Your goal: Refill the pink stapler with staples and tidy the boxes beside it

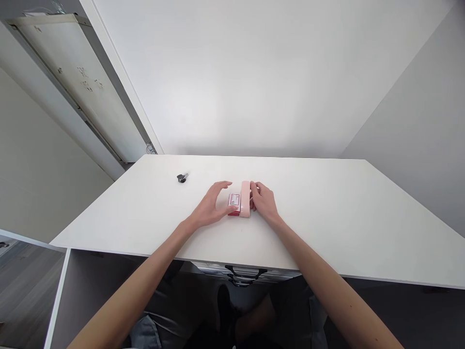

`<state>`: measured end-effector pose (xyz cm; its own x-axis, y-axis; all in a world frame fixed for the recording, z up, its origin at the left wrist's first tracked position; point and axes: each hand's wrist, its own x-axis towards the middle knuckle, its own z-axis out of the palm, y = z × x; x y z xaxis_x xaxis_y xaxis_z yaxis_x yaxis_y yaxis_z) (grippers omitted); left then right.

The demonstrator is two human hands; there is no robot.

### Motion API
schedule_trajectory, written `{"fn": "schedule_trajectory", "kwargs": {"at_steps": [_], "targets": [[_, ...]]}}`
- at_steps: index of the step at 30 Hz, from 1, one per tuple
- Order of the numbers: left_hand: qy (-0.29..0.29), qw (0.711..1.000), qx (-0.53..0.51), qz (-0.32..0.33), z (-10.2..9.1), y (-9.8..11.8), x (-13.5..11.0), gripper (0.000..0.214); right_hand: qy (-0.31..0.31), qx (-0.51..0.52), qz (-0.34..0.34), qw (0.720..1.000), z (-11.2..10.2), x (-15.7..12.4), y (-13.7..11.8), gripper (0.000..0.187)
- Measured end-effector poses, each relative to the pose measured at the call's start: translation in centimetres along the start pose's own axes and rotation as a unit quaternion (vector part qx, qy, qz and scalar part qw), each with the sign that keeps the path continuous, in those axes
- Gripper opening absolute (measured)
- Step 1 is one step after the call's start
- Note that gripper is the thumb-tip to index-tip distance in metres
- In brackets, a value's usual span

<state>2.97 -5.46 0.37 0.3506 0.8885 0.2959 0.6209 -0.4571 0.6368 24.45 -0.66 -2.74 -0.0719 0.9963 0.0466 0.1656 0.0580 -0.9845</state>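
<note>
Head view: I see my right hand (263, 201) gripping a pink stapler (245, 198), long axis pointing away, my left hand (214, 203) loosely cupping the red staple box (234, 201) just beside it.

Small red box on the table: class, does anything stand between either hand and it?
Nothing visible blocks the left hand: it curls over the small red box, thumb at its near edge. On the other side, a pink stapler lies against the box, between it and the right hand, which rests on the stapler. The black binder clip lies apart, far left.
</note>
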Motion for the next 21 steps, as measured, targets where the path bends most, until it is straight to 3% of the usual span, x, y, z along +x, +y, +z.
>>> {"fn": "schedule_trajectory", "kwargs": {"at_steps": [3,14,18,21], "targets": [[-0.002,1.000,-0.001,-0.029,-0.1,-0.4,-0.5,0.062,-0.002,-0.001,0.001,1.000,0.0,0.0,0.0,0.043],[0.002,0.999,0.000,-0.042,0.2,-0.9,-0.6,0.058,-0.003,0.001,0.006,1.000,-0.1,0.0,0.1,0.041],[0.104,0.991,0.078,-0.039,-0.5,-3.2,-0.6,0.044,-0.004,0.003,0.014,1.000,-0.1,-0.1,0.1,0.038],[0.200,0.961,0.185,-0.036,-2.2,-6.0,-0.3,0.037,-0.003,0.002,0.017,1.000,-0.1,-0.1,-0.1,0.037]]}}
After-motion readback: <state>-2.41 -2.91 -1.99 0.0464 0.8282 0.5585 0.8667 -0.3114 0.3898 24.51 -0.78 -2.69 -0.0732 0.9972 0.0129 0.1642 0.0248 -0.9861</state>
